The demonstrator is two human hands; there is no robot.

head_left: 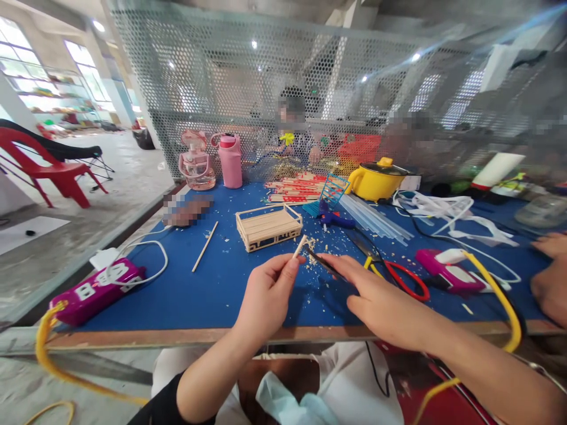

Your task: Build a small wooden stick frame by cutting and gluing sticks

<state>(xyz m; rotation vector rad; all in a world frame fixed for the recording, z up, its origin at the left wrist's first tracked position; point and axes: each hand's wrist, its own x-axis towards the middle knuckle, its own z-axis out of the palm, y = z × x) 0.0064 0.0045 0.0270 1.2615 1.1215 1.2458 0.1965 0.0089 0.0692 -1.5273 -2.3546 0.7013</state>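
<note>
A short pale wooden stick (300,245) is pinched between thumb and fingers of my left hand (266,292), its tip pointing up and away. My right hand (376,295) is closed around a dark narrow tool (326,264) whose end comes close to the stick; whether they touch, and the tool's exact kind, I cannot tell. Small wood chips (312,251) lie scattered beneath. Beyond my hands sits a small wooden model (269,229) built of sticks, like a railed platform. A loose stick (205,247) rests left of it.
Farther back are red-ended sticks (296,189), a blue glue gun (335,219), clear glue sticks (376,219) and a yellow pot (376,180). Red handles (410,283) and purple power strips (100,292) flank my hands. Another person's hand (551,271) is at right. A perforated screen (221,71) stands behind.
</note>
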